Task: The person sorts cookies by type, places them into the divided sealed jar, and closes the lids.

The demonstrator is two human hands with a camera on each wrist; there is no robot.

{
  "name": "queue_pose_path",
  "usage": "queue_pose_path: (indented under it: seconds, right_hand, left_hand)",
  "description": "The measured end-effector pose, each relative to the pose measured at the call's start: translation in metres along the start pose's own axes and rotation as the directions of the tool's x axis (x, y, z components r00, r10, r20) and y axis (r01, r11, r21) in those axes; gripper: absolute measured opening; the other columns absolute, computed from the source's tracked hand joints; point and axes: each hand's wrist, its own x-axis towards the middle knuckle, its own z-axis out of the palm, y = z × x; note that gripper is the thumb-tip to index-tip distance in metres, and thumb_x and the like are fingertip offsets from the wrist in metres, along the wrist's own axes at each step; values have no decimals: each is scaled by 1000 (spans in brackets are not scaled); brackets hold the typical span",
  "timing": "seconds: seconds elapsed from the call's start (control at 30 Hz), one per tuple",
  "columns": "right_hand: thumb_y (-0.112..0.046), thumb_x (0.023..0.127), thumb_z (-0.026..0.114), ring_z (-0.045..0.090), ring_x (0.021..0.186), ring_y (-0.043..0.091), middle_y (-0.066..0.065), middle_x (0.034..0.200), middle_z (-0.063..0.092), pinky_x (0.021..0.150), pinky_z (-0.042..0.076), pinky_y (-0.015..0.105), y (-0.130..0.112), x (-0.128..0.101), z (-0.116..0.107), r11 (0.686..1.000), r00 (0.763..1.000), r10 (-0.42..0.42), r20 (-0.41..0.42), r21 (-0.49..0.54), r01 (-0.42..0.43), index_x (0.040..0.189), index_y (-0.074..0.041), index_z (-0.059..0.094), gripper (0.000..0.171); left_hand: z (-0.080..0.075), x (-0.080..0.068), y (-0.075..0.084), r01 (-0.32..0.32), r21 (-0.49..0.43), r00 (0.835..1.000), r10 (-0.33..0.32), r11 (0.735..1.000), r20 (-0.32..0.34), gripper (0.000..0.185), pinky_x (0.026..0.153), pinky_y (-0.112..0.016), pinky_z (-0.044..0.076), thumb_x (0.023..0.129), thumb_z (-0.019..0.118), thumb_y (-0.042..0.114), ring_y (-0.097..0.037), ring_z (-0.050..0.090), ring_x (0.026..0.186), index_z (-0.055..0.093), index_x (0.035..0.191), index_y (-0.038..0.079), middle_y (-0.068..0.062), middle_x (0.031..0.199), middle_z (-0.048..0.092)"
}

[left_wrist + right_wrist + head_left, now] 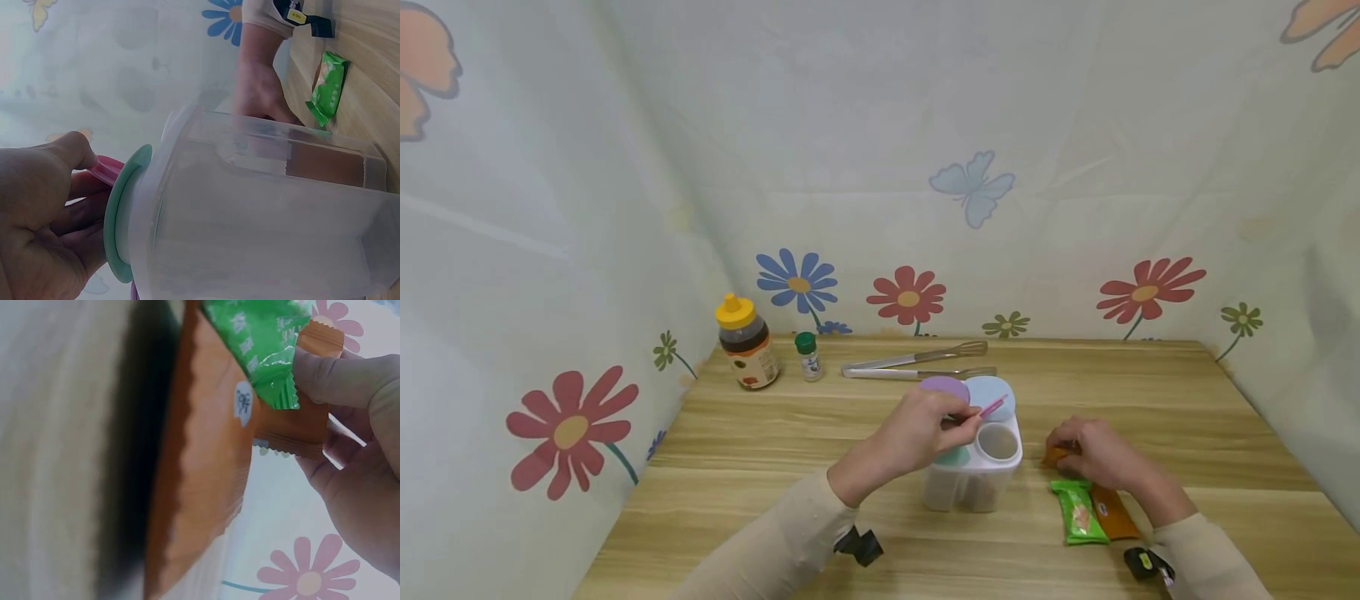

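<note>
My left hand point(917, 429) pinches a pink lid point(107, 169) between thumb and fingers, holding it tilted over a white storage box point(973, 467) with clear walls. Purple point(945, 385), light blue point(992, 395) and green point(119, 215) lids sit on its round openings. The front right opening point(997, 442) is uncovered. To the right of the box, my right hand point(1101, 454) grips a small orange snack packet point(315, 419) between thumb and fingers. Close beside that hand lie a green packet point(1081, 512) and a second orange packet point(1114, 512).
At the back left stand a yellow-capped bottle point(748, 346) with dark contents and a small green-capped shaker point(808, 358). Metal tongs point(910, 365) lie open behind the box. A flowered curtain point(880, 208) encloses the back and sides of the wooden table point(760, 500).
</note>
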Motion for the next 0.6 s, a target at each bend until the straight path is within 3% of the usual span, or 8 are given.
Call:
queue_pose_path:
  seconds: [0.13,0.27,0.6]
  right_hand:
    - [-5,77,79,55,81,3,-13,88,66,70,51,26,-3,-2,0,999,997,-32,-69,8,33,92,-18,74,21]
    - [-6,78,78,55,78,3,-13,88,66,68,51,25,-9,-2,-4,1000,997,-11,-82,27,13,91,-21,72,21]
    - [-6,78,78,61,78,2,-8,90,71,70,58,35,-22,-1,-12,997,981,-11,-196,71,25,95,-19,72,22]
  left_hand:
    - [1,-1,-1,-2,0,1000,2,1000,-1,15,55,-5,39,87,69,14,1,49,61,68,72,11,4,70,67]
    - [2,-2,-2,-8,0,1000,8,1000,-4,16,55,-5,39,87,69,14,1,49,60,68,72,10,4,69,67]
    - [0,-2,-2,-5,-25,1000,5,1000,-2,11,59,-5,43,88,69,13,0,53,63,72,78,8,1,74,70]
